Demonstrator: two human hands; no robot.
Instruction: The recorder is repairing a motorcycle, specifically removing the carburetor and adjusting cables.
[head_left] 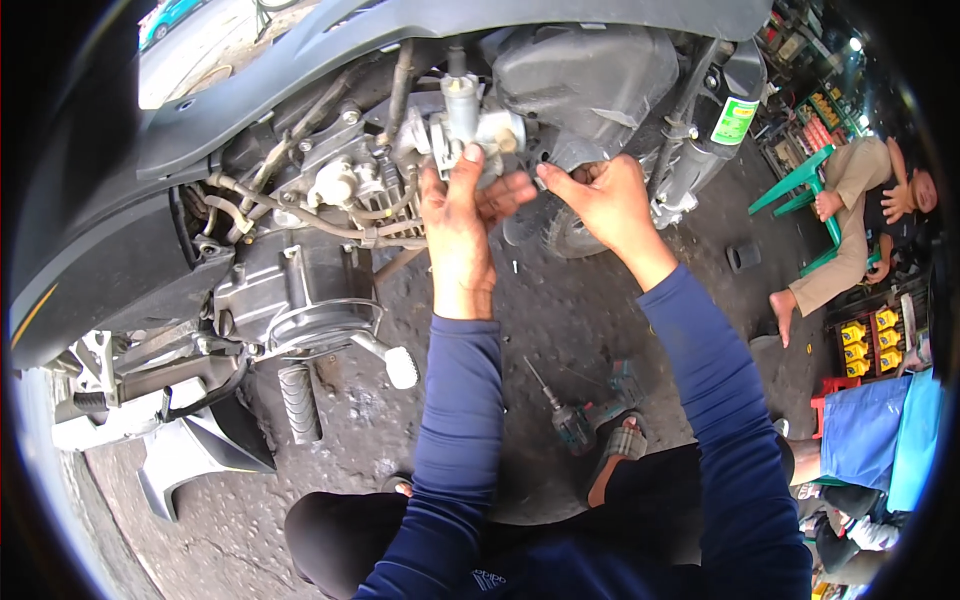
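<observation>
My left hand (462, 205) grips the underside of a metal carburetor (462, 110) on a motorbike's engine (290, 300), its thumb upright on the front of the body and its fingers curled beneath, toward the right. My right hand (610, 200) is pinched on a small piece at its fingertips, too small to name, just right of the carburetor and below a black plastic housing (580, 75). Hoses (355, 230) run across the engine to the left of my hands.
A cordless drill (570, 425) lies on the dark ground between my feet. Loose body panels (200, 450) lie lower left. A seated person (850, 200) with a green chair (805, 180) is at the right, near racks of yellow bottles (870, 340). A shock absorber (705, 160) stands above right.
</observation>
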